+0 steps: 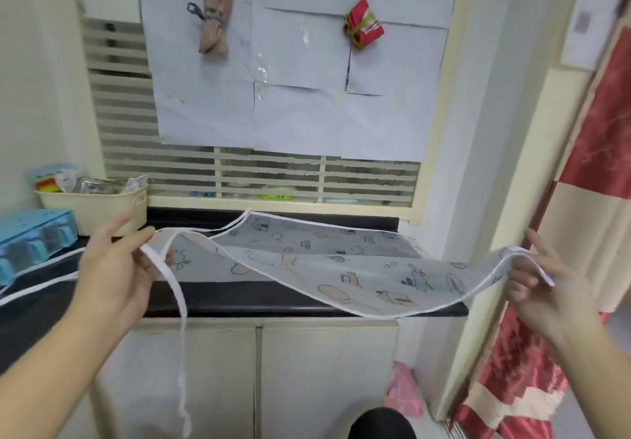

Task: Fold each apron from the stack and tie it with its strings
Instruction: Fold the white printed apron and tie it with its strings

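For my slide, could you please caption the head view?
Both hands, left and right, hold a printed apron over the counter.

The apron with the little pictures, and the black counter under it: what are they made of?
The apron looks like thin, see-through plastic sheet, maybe vinyl: the dark counter shows through it, and it sags softly between the left hand and the right hand. Its white edging looks like woven cloth tape. The counter looks like polished dark stone or laminate, smooth with a faint shine; I can't tell which.

Left hand point(112, 268) pinches one end of the apron point(341, 268), right hand point(539, 281) the other; a string point(181, 336) dangles over the counter point(273, 298).
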